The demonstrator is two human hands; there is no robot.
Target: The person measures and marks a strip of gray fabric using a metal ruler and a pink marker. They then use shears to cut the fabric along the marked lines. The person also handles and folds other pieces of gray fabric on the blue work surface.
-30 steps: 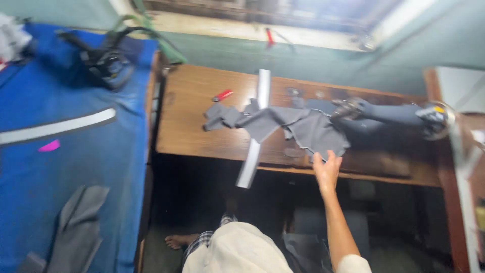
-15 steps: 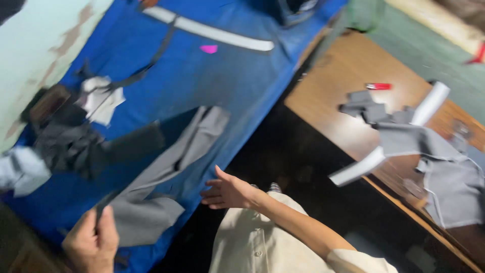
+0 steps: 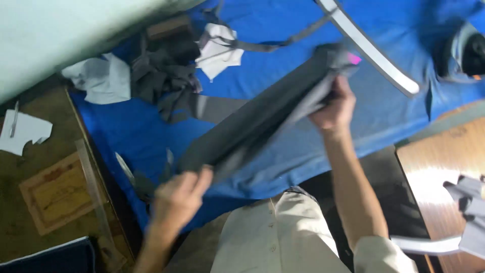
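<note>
Over blue cloth (image 3: 283, 30), hands stretching long grey fabric (image 3: 262, 121)

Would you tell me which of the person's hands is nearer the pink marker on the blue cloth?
Right. The right hand grips the grey fabric just below the pink marker; the left hand is far down-left.

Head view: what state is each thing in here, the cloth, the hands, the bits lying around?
Long grey cloth piece: lifted off the blue cover, stretched between both hands.
Left hand: closed on the cloth's near end; blurred.
Right hand: closed on the cloth's far end.
Blue cover: spread flat.
Grey scraps: heaped, crumpled.
White strip: lying flat on the cover.
Scissors: lying on the cover; blades unclear.
</note>
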